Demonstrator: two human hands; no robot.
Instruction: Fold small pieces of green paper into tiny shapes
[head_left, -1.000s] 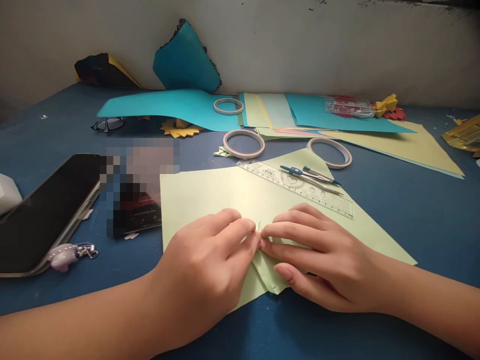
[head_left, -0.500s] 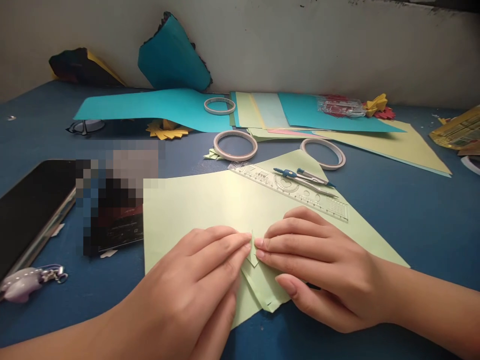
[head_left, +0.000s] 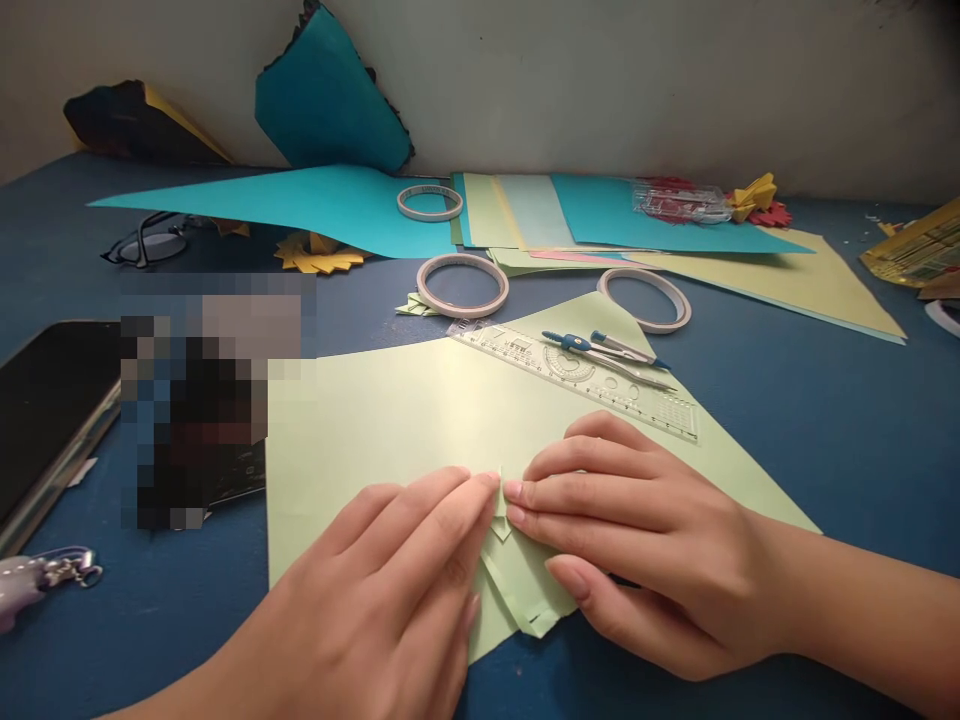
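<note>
A folded light green paper piece [head_left: 529,570] lies on a larger light green sheet [head_left: 360,400]. My left hand [head_left: 405,560] presses its closed fingertips onto the folded paper's left side. From the right, my right hand [head_left: 645,530] holds down the same folded paper with its fingers side by side, its thumb lower and slightly apart. A small pointed flap shows between the fingertips; much of the fold is hidden under both hands. A clear ruler [head_left: 585,378] and a compass [head_left: 607,357] rest on the sheet just beyond my right hand.
Tape rolls [head_left: 463,312] stand behind the sheet, before blue paper [head_left: 315,205] and other coloured sheets. A phone [head_left: 52,400] and a charm keyring [head_left: 45,580] lie left, near a blurred item. Glasses [head_left: 146,240] sit farther back. A yellow packet [head_left: 919,245] is at right.
My left hand has shifted slightly, its fingers drawn closer around the fold, while the right stays nearly in place. The view has moved a little, so the left-side things sit farther left.
</note>
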